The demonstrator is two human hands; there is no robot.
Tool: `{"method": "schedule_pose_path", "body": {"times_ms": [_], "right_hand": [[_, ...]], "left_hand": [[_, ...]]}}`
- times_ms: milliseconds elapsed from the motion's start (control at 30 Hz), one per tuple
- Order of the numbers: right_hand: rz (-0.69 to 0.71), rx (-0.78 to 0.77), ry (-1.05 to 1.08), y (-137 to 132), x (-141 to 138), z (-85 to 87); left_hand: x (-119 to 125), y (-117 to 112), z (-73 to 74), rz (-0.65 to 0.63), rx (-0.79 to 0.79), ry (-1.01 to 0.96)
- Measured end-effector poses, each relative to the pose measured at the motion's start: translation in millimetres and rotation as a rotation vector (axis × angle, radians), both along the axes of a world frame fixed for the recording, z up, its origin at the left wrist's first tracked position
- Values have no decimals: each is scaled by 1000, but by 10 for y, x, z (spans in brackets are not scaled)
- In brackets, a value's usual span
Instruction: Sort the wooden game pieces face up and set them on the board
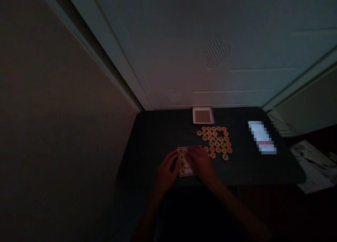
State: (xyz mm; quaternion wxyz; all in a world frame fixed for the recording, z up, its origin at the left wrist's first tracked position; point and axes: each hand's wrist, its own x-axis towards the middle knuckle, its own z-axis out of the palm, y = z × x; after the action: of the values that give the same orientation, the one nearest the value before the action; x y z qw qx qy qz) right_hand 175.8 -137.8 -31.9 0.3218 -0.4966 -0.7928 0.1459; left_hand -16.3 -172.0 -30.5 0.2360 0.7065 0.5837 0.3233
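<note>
A shallow white box [190,172] lies near the table's front edge, with a column of round Chinese chess pieces [182,164] along its left side. My left hand [166,172] curls against the box's left edge, its thumb and fingers bent around a dark gap. Over the box's right half, my right hand [200,162] reaches in with fingers together, tips close beside the top piece of the column. Whatever those fingertips hold is hidden. More wooden chess pieces [216,144], marked in red and black, lie flat in loose rows right of and beyond the box.
The dark table [150,140] stands against a white door panel with raised hearts. At its back edge sits a box lid [202,116], inside up. A lit phone [262,137], pixelated, lies at the right. White papers [313,165] are beyond the right edge.
</note>
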Motion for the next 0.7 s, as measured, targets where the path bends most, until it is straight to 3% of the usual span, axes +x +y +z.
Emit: {"method": "schedule_pose_path", "body": {"times_ms": [233, 533, 700], "right_hand": [[16, 0, -13, -29, 41, -3], [-104, -16, -171, -84, 37, 38], [-106, -20, -153, -85, 32, 65]], "left_hand": [[4, 3, 19, -2, 4, 10], [13, 8, 13, 0, 21, 15], [10, 6, -23, 9, 22, 15]]}}
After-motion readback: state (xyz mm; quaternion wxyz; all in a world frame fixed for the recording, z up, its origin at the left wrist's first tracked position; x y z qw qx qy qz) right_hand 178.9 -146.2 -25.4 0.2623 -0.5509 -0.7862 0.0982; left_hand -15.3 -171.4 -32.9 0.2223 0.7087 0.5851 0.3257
